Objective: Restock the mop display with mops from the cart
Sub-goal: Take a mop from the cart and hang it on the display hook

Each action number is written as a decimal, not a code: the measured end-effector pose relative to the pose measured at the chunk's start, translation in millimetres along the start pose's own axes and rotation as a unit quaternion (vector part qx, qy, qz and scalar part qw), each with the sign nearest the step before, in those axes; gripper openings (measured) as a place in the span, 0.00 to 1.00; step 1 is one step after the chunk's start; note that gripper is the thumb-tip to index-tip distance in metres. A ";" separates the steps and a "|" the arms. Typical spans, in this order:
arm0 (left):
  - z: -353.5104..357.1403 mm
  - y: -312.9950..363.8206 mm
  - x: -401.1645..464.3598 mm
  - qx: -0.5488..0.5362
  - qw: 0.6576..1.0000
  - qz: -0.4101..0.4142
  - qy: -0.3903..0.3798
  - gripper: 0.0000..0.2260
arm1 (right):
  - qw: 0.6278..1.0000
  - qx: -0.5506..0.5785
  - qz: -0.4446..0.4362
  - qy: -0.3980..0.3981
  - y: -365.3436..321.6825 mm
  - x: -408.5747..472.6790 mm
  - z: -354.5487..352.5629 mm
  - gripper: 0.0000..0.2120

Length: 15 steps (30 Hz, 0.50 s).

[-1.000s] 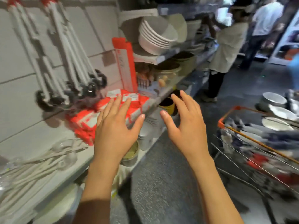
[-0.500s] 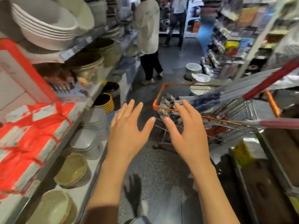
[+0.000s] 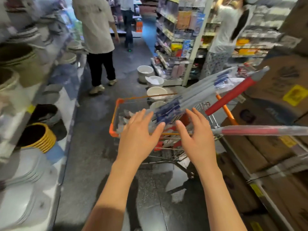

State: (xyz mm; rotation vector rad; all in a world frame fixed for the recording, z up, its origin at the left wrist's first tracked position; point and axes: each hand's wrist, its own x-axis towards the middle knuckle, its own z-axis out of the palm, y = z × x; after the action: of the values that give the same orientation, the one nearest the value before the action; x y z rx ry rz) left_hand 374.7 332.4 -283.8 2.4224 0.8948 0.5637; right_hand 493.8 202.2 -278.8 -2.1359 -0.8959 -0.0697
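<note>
Now both hands hover over the orange-rimmed wire cart (image 3: 115, 112), holding nothing: left hand (image 3: 140, 137) and right hand (image 3: 196, 139) spread wide, palms down. The bundle of grey-handled mops with blue clips (image 3: 191, 99) lies slanted in the cart, handles rising far right.

Risks, as I judge them:
- Long handles could swing into the brown cardboard boxes (image 3: 275, 90) stacked right, or the white buckets (image 3: 155, 93) on the floor beyond the cart.
- The red-handled mop (image 3: 231, 96) crosses the bundle; lifting one may drag the other.
- Another plastic-wrapped red pole (image 3: 265, 130) juts out near right, easy to snag.

Room: the grey aisle floor (image 3: 93, 130) left of the cart is open; a person in black trousers (image 3: 100, 64) stands further along.
</note>
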 end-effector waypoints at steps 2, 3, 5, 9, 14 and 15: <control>16.3 0.3 25.5 -0.021 1.000 0.009 -0.021 0.32 | 0.999 -0.009 0.031 0.018 13.6 16.0 3.1 0.27; 25.0 0.9 36.7 -0.032 0.999 0.012 -0.036 0.32 | 0.999 -0.013 0.045 0.025 21.6 21.6 3.7 0.27; 42.6 2.3 55.4 -0.043 0.997 0.018 -0.069 0.32 | 0.997 -0.023 0.072 0.032 37.7 29.8 5.1 0.27; 76.1 7.0 86.1 -0.067 0.990 0.029 -0.125 0.30 | 0.991 -0.046 0.121 0.038 68.4 43.1 10.4 0.29; 117.6 15.5 122.0 -0.126 0.977 0.028 -0.168 0.27 | 0.978 -0.025 0.196 0.063 109.5 66.7 17.0 0.31; 126.6 18.1 128.1 -0.141 0.973 0.022 -0.179 0.26 | 0.976 -0.005 0.209 0.064 116.9 72.0 18.2 0.31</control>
State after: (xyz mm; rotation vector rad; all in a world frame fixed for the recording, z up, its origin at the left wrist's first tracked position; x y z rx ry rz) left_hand 540.0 369.8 -347.5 2.1917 0.5685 0.2341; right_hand 615.8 206.4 -344.1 -2.2576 -0.3603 0.0020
